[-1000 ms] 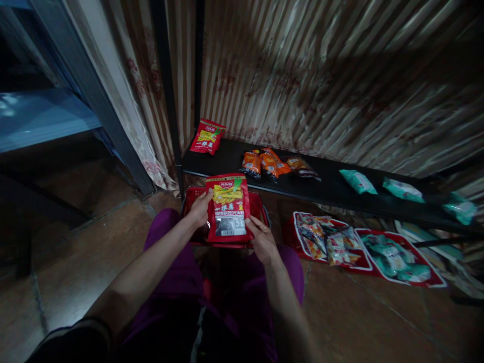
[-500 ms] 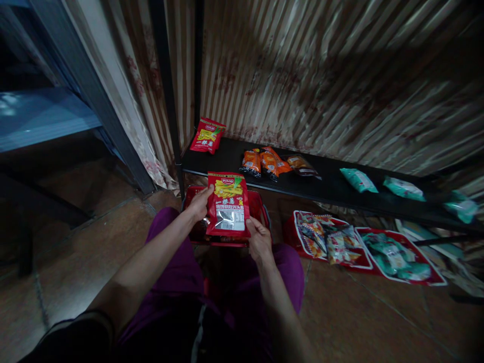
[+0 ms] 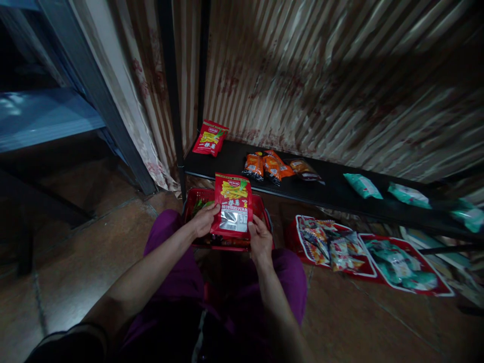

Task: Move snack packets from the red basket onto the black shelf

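A red snack bag (image 3: 233,204) with yellow sticks pictured on its front is held between both hands. My left hand (image 3: 205,220) grips its left edge, fingers closed. At the lower right edge, my right hand (image 3: 260,237) pinches the bag. Beneath it stands a red basket (image 3: 258,204), partly hidden by the bag; something green and other packs show inside. Similar red snack bags (image 3: 210,138) overlap at the left end of the black shelf (image 3: 230,164).
Along the shelf lie orange snack packs (image 3: 271,166), a brown pack (image 3: 303,170) and green packs (image 3: 363,186). Two red baskets with packs, one mixed (image 3: 294,242) and one green (image 3: 446,288), sit on the floor at right. A black post (image 3: 174,101) rises at left, beside a striped curtain (image 3: 145,91).
The bag in my hands has shifted slightly right, and my left hand has slid lower along its edge. More of the basket's contents now shows. The whole view has shifted slightly.
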`<state>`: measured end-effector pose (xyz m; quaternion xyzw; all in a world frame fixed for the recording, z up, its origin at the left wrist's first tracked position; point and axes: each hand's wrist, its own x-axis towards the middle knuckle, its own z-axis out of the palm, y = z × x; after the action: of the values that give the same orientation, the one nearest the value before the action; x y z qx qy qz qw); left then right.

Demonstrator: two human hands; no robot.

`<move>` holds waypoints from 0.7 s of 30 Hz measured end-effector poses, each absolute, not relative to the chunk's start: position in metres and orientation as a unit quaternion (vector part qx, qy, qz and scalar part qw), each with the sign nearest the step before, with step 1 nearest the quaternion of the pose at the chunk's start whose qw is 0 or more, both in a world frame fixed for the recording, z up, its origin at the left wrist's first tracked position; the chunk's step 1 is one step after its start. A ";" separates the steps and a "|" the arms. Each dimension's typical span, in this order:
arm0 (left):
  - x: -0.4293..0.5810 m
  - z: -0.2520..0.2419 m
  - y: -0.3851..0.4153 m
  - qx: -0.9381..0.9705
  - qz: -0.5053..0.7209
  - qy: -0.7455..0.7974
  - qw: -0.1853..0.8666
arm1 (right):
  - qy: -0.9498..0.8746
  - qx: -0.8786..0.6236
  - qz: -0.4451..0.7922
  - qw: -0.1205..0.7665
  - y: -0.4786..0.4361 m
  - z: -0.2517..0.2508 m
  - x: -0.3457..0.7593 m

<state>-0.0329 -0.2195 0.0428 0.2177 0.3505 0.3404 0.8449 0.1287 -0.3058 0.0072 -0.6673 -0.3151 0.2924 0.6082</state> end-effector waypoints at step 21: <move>-0.025 0.067 -0.250 0.460 0.368 0.355 0.725 | -0.441 -0.588 0.433 0.523 -0.308 0.045 0.095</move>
<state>-0.0253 -0.2501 0.0667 0.4603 0.3555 0.3685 0.7252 0.0948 -0.3084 0.0452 -0.5876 -0.4410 0.4326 0.5225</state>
